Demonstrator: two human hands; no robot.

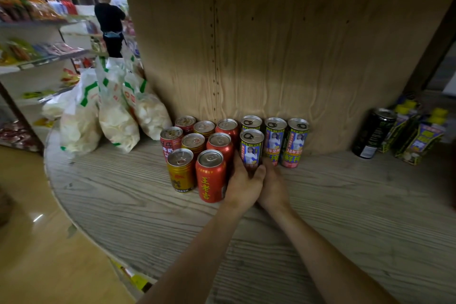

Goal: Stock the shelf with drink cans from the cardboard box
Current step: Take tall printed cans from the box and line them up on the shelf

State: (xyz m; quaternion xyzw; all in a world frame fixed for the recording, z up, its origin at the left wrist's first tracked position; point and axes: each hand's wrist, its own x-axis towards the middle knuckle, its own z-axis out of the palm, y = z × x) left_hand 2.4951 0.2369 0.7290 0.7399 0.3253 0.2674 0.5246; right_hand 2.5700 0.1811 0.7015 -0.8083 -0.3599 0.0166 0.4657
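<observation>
left hand (243,184) grips blue can (251,148) | right hand (272,180) beside it, hold unclear | risk: knuckles topple adjacent red can (211,177)

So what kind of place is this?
Most likely a small shop: racks of snack packets on the left, big snack bags, and drink cans lined up on a wooden shelf. The left hand grips one can.

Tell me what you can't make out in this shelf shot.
Cardboard box: outside the head view, so what remains to stock is unknown.
Front blue can: base hidden by the left hand, which grips it, and the right hand.
Right hand's grip: fingertips hidden behind the left thumb and can.
Rear red cans: labels hidden by cans in front.
Cartons at right: print blurred, in shadow.
</observation>
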